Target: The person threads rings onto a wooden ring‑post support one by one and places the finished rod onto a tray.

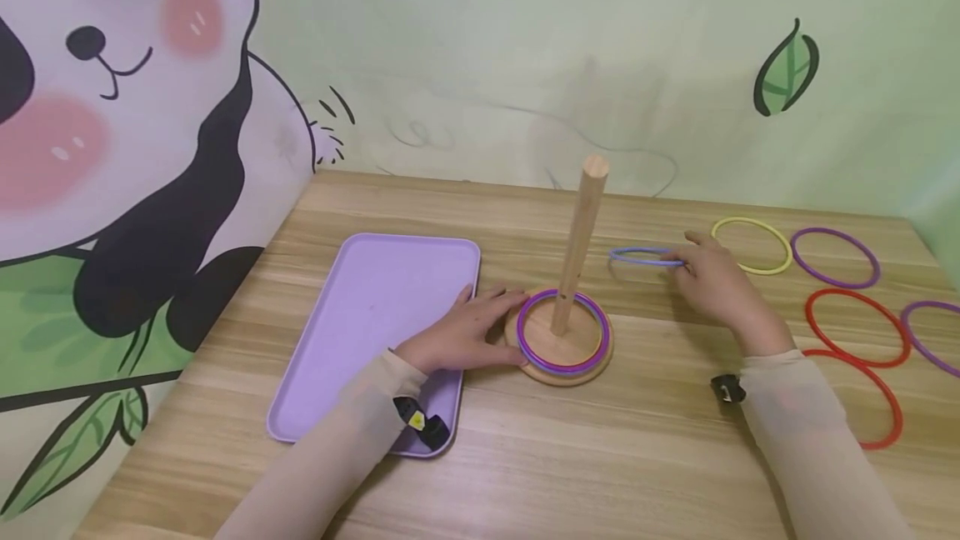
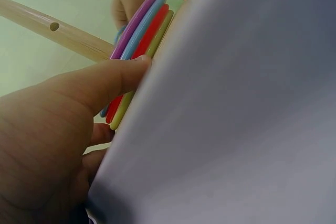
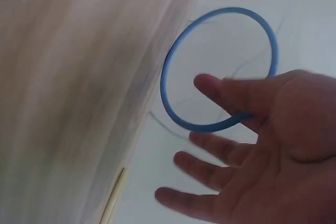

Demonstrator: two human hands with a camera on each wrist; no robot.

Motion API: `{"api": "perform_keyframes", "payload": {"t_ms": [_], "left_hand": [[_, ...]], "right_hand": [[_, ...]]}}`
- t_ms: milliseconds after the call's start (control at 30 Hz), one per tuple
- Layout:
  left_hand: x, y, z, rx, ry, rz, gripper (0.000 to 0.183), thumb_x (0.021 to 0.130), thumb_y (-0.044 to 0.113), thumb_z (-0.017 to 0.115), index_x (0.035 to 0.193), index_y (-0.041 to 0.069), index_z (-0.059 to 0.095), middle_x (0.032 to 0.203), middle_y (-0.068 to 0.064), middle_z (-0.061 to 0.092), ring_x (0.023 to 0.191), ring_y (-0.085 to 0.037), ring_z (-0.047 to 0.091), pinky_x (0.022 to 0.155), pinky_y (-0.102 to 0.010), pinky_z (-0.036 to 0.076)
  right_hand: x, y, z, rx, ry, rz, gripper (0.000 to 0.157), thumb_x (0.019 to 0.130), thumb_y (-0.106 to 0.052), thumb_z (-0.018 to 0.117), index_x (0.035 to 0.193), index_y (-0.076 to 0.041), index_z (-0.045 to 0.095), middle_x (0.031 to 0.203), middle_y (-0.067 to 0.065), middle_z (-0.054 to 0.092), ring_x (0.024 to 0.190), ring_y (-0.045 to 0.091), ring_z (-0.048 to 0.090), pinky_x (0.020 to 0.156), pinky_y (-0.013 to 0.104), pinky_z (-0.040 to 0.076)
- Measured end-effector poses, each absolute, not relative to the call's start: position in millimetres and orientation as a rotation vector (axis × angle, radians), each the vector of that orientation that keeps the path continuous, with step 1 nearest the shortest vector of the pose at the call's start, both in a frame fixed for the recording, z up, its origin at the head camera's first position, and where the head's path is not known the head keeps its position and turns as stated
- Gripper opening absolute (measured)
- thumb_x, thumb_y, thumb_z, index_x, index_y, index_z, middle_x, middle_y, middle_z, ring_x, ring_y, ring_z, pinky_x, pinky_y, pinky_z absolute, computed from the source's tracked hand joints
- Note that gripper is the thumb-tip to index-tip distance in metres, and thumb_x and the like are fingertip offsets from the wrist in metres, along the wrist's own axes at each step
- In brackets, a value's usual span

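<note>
A wooden peg stand (image 1: 581, 240) rises from a round base with a stack of coloured rings (image 1: 606, 348) around its foot. The top ring is purple; blue, red and yellow ones show below it in the left wrist view. My left hand (image 1: 472, 327) holds the stand's base and ring stack from the left, thumb in front and fingers behind. To the right of the peg, my right hand (image 1: 716, 282) pinches a blue ring (image 3: 165, 80) between thumb and index finger. The ring is lifted off the table, and the other fingers are spread.
A purple tray (image 1: 367, 332) lies at left, beneath my left wrist. On the right lie a yellow ring (image 1: 787, 244), purple rings (image 1: 876, 261) and two overlapping red rings (image 1: 906, 336). Behind the table stands a painted wall (image 1: 480, 65).
</note>
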State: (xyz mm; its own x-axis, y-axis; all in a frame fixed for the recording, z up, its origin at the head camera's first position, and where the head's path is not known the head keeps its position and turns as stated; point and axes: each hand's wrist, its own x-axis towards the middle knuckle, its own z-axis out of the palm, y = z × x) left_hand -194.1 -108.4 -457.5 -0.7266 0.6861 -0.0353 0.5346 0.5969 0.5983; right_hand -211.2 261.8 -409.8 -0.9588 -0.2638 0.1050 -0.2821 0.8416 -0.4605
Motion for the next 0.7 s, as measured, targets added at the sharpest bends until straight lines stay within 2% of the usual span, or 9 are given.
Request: {"api": "perform_keyframes", "payload": {"t_ms": [33,100,167,200,233,333,433,567,700], "left_hand": [[-194.3,-108.3,-457.5,1.000,2.564,0.832,0.092,0.090,0.047,0.081,0.163,0.009,0.041,0.166,-0.014,0.041,0.159,-0.039,0.024,0.126,-0.066,-0.002],[-194.1,-108.4,-456.8,0.998,2.563,0.832,0.091,0.090,0.047,0.081,0.163,0.009,0.041,0.166,-0.014,0.041,0.159,-0.038,0.024,0.126,-0.066,-0.002],[-193.6,-108.6,-456.0,0.998,2.565,0.833,0.091,0.090,0.047,0.081,0.162,0.008,0.041,0.166,-0.014,0.041,0.159,-0.038,0.024,0.126,-0.066,-0.002],[-193.3,-108.6,-455.5,0.998,2.565,0.835,0.091,0.090,0.047,0.081,0.162,0.008,0.041,0.166,-0.015,0.042,0.159,-0.038,0.024,0.126,-0.066,-0.002],[-193.0,-108.7,-454.9,0.998,2.565,0.836,0.091,0.090,0.047,0.081,0.162,0.008,0.041,0.165,-0.015,0.042,0.159,-0.038,0.024,0.126,-0.066,-0.002],[-192.5,-108.8,-453.8,0.997,2.566,0.840,0.090,0.090,0.046,0.081,0.162,0.008,0.042,0.165,-0.016,0.042,0.159,-0.039,0.024,0.126,-0.066,-0.002],[-192.2,-108.8,-453.4,0.990,2.563,0.843,0.091,0.090,0.046,0.081,0.162,0.008,0.041,0.165,-0.016,0.042,0.159,-0.038,0.023,0.126,-0.066,-0.004],[-192.5,-108.5,-454.0,0.987,2.557,0.838,0.091,0.090,0.046,0.081,0.162,0.008,0.040,0.165,-0.016,0.041,0.159,-0.038,0.023,0.126,-0.065,-0.005],[-193.3,-108.1,-455.2,0.991,2.552,0.836,0.092,0.090,0.047,0.081,0.163,0.008,0.040,0.166,-0.016,0.041,0.159,-0.038,0.022,0.126,-0.065,-0.005]], "right_hand": [[-211.4,261.6,-409.6,0.433,-2.976,0.779,0.026,0.105,-0.005,0.053,0.113,0.012,0.071,0.117,0.043,0.060,0.112,0.061,0.058,0.097,0.069,0.047],[-210.7,260.7,-408.2,0.397,-2.998,0.835,0.030,0.109,-0.015,0.052,0.112,0.009,0.070,0.093,0.027,0.061,0.095,0.047,0.060,0.083,0.058,0.050],[-209.9,260.8,-407.4,0.352,-3.033,0.844,0.036,0.113,-0.022,0.047,0.121,0.007,0.068,0.087,0.021,0.059,0.087,0.042,0.059,0.077,0.054,0.048],[-209.2,260.7,-406.6,0.318,-3.053,0.823,0.038,0.113,-0.024,0.045,0.128,0.005,0.066,0.086,0.020,0.059,0.087,0.041,0.058,0.076,0.054,0.049],[-208.4,261.2,-406.0,0.288,-3.067,0.779,0.040,0.114,-0.025,0.043,0.134,0.004,0.063,0.092,0.027,0.063,0.092,0.046,0.061,0.078,0.059,0.050],[-206.4,261.8,-404.4,0.245,-3.058,0.634,0.043,0.115,-0.025,0.041,0.148,-0.001,0.054,0.122,0.040,0.064,0.111,0.061,0.061,0.087,0.072,0.048],[-205.3,261.7,-403.1,0.223,-3.032,0.589,0.037,0.113,-0.023,0.044,0.141,-0.002,0.059,0.119,0.038,0.066,0.108,0.060,0.063,0.083,0.071,0.049],[-205.7,262.7,-403.3,0.284,-3.025,0.701,0.024,0.107,-0.014,0.053,0.119,0.003,0.065,0.099,0.025,0.068,0.090,0.045,0.062,0.076,0.059,0.049],[-207.0,266.8,-405.0,0.408,-3.044,0.790,0.026,0.097,-0.004,0.057,0.118,0.010,0.063,0.106,0.029,0.068,0.094,0.043,0.061,0.085,0.059,0.050]]}}
